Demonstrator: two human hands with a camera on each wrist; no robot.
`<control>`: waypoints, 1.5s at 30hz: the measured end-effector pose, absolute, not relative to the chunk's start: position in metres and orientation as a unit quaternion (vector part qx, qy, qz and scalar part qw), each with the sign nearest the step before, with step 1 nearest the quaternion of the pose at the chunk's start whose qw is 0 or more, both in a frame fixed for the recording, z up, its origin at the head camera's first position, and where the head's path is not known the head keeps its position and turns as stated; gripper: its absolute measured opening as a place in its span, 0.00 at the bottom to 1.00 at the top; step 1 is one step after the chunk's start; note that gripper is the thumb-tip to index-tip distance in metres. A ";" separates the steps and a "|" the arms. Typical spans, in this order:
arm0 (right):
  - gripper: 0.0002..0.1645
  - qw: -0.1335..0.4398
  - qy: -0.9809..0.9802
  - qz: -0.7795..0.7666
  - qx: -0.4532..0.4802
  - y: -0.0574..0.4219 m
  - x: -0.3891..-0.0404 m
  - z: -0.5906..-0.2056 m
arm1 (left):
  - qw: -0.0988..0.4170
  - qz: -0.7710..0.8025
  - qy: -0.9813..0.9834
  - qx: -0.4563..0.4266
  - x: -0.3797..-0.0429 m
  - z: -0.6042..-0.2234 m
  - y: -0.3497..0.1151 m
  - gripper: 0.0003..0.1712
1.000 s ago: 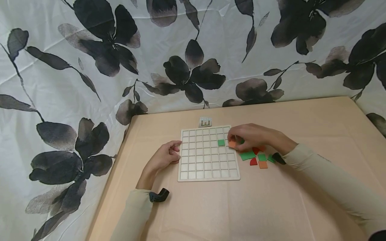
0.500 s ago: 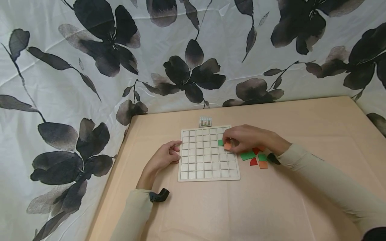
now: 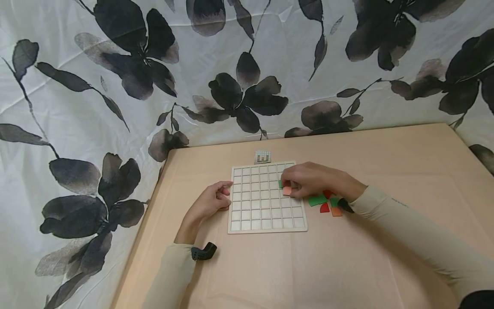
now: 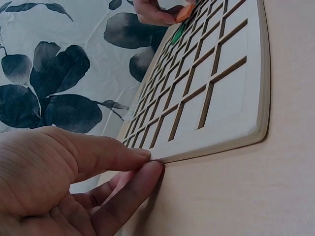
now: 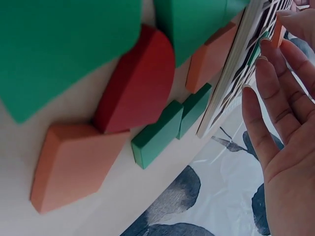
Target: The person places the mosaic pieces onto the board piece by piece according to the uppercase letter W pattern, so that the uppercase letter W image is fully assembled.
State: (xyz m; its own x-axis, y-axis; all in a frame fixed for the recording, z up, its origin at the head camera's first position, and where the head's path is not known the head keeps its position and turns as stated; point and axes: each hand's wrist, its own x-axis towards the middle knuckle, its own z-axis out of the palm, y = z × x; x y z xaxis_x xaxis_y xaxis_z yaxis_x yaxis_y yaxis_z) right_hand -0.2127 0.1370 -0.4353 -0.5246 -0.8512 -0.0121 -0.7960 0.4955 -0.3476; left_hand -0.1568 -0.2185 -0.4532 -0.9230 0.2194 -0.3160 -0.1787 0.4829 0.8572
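A pale grid board (image 3: pixel 254 201) with many square cells lies flat on the table. At its left edge, my left hand (image 3: pixel 208 199) pinches the rim between thumb and finger, as the left wrist view shows up close. My right hand (image 3: pixel 314 178) pinches an orange square tile (image 3: pixel 287 191) low over the board's right-hand columns. Just behind that tile sits a green square tile (image 3: pixel 280 184) in a cell, partly covered by the right fingers. In the right wrist view, the other right fingers (image 5: pixel 275 110) stretch out loosely beside the orange tile.
Right of the board, under my right forearm, lie several loose pieces: a green piece (image 3: pixel 317 200), a red rounded piece (image 3: pixel 324 208) and an orange square (image 3: pixel 337 212) among them. A small gridded card (image 3: pixel 263 157) lies behind the board. A floral cloth (image 3: pixel 239 64) hangs beyond the table.
My right hand has carried the orange tile leftward from the board's right edge to over the cells by the green tile. The left hand has stayed at the rim.
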 end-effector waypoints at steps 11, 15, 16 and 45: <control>0.10 0.070 0.850 -0.125 -0.506 0.132 -0.212 -0.441 | 0.198 0.515 0.834 0.009 -0.157 -0.454 -0.218 0.37; 0.09 0.071 0.852 -0.127 -0.503 0.131 -0.212 -0.442 | 0.195 0.513 0.836 0.010 -0.157 -0.453 -0.218 0.37; 0.09 0.071 0.852 -0.129 -0.503 0.131 -0.212 -0.442 | 0.195 0.513 0.836 0.009 -0.157 -0.453 -0.218 0.37; 0.16 0.090 0.871 -0.159 -0.457 0.157 -0.207 -0.433 | 0.195 0.510 0.837 0.013 -0.156 -0.452 -0.218 0.38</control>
